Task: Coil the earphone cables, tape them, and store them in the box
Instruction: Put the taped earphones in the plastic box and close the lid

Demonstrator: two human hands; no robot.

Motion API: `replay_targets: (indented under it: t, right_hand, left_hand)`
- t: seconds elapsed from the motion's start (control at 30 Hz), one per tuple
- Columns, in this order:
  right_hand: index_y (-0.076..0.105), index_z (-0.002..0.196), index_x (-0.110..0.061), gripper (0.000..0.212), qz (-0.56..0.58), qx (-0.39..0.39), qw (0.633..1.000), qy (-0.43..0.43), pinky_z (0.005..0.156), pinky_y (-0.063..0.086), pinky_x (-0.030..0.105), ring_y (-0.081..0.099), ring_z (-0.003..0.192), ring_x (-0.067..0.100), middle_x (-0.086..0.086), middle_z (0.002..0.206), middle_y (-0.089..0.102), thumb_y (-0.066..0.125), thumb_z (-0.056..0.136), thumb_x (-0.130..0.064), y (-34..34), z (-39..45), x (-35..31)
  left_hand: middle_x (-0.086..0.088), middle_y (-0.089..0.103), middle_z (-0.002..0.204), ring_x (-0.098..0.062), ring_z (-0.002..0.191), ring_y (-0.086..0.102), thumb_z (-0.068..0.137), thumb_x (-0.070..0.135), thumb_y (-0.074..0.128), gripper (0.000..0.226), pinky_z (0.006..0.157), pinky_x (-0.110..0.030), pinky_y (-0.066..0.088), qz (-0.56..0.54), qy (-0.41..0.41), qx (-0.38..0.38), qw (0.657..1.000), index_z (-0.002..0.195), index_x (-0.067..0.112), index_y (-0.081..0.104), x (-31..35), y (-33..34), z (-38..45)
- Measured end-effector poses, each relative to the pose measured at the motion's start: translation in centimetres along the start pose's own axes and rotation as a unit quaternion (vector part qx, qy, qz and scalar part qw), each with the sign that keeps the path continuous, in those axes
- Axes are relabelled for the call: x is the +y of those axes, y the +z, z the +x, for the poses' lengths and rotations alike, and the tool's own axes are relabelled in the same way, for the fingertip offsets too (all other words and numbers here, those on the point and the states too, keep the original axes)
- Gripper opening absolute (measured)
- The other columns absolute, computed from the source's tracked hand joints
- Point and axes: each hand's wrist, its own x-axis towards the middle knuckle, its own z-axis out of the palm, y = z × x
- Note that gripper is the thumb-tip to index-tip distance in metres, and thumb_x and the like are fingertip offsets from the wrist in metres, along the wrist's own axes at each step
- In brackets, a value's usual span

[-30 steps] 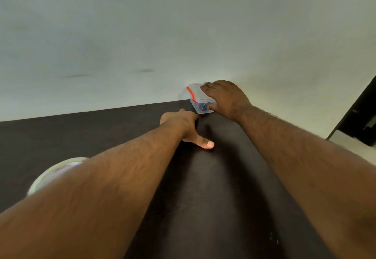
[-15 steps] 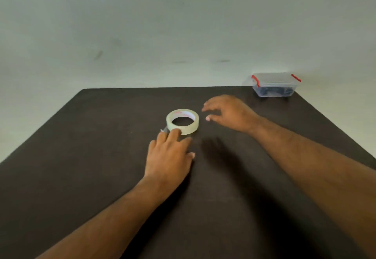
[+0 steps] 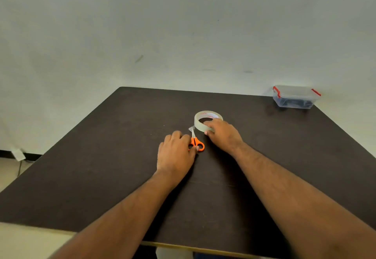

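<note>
A clear plastic box [image 3: 295, 97] with red clips stands closed at the table's far right corner, with dark cables showing through its wall. A roll of clear tape [image 3: 203, 117] lies flat near the middle of the table. My right hand [image 3: 222, 135] grips the roll's near rim, fingers over the top and thumb on the outside. Small orange-handled scissors [image 3: 195, 140] lie just left of the roll, blades pointing away from me. My left hand [image 3: 176, 152] lies against the handles, its fingers curled and its thumb on one orange loop.
The dark table [image 3: 101, 167] stands against a pale wall, and its near edge crosses the bottom of the view. Floor shows beyond the left edge. Both forearms reach in from below.
My right hand left the box at the far corner and came back to grip the tape roll. My left hand shifted a little, and the scissors now show beside it.
</note>
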Motion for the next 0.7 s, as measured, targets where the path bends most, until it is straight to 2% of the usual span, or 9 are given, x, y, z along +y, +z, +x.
replay_targets:
  t: [0.07,0.13,0.23,0.33,0.5,0.6,0.7]
  right_hand:
    - [0.056,0.126,-0.024,0.032,-0.004,0.015,1.0,0.005,0.089,0.049,0.041,0.057,0.114,0.027,-0.002,0.13,0.056,0.047,0.095,-0.026,0.5,-0.5,-0.1]
    - [0.055,0.127,-0.023,0.033,-0.008,0.026,1.0,0.004,0.09,0.049,0.042,0.056,0.116,0.026,-0.002,0.133,0.054,0.045,0.095,-0.027,0.8,-0.5,0.1]
    - [0.057,0.125,-0.025,0.032,0.003,0.029,1.0,0.004,0.089,0.05,0.042,0.057,0.114,0.025,-0.003,0.132,0.055,0.047,0.094,-0.029,0.9,-0.2,0.3]
    - [0.06,0.118,-0.025,0.027,0.009,0.043,0.999,0.009,0.086,0.051,0.042,0.06,0.109,0.025,-0.002,0.127,0.058,0.047,0.094,-0.028,0.8,-0.1,0.3]
    - [0.062,0.111,-0.02,0.024,-0.013,0.052,0.998,0.014,0.08,0.052,0.041,0.061,0.1,0.026,0.0,0.117,0.057,0.045,0.096,-0.028,1.0,-0.1,0.3]
    - [0.062,0.11,-0.016,0.023,0.001,0.088,0.995,0.036,0.076,0.053,0.041,0.062,0.09,0.027,0.004,0.11,0.057,0.044,0.099,-0.027,0.8,-0.3,0.2]
    - [0.06,0.108,-0.015,0.022,0.01,0.136,0.989,0.057,0.075,0.054,0.043,0.063,0.085,0.029,0.006,0.104,0.056,0.045,0.099,-0.027,0.2,-0.7,0.2]
  left_hand:
    - [0.004,0.053,0.111,-0.019,0.101,0.05,0.093,0.033,0.054,0.021,0.082,-0.034,0.047,-0.038,0.013,-0.007,0.999,0.108,0.022,0.062,-0.2,-0.1,0.2]
    - [0.004,0.056,0.105,-0.019,0.099,0.054,0.092,0.029,0.053,0.025,0.081,-0.036,0.05,-0.07,0.048,-0.048,0.995,0.116,0.026,0.06,0.1,-0.3,0.4]
    - [0.0,0.055,0.107,-0.021,0.095,0.056,0.095,0.032,0.049,0.025,0.075,-0.036,0.05,-0.01,0.072,-0.092,0.993,0.118,0.027,0.058,0.7,-0.3,0.9]
    - [-0.003,0.053,0.109,-0.021,0.081,0.055,0.099,0.029,0.044,0.016,0.064,-0.034,0.043,0.04,0.069,-0.106,0.991,0.112,0.021,0.05,1.3,-0.2,1.5]
    - [-0.009,0.048,0.112,-0.026,0.089,0.057,0.102,0.019,0.04,0.012,0.062,-0.034,0.039,0.093,0.12,-0.084,0.985,0.112,0.016,0.046,1.8,-0.2,1.7]
    - [-0.007,0.044,0.113,-0.02,0.086,0.049,0.098,0.014,0.045,0.018,0.062,-0.031,0.039,0.114,0.146,-0.048,0.981,0.115,0.018,0.046,2.0,-0.1,1.5]
    - [-0.006,0.042,0.115,-0.017,0.081,0.041,0.096,0.012,0.042,0.027,0.06,-0.029,0.037,0.125,0.174,-0.011,0.977,0.122,0.019,0.042,2.5,0.0,1.3]
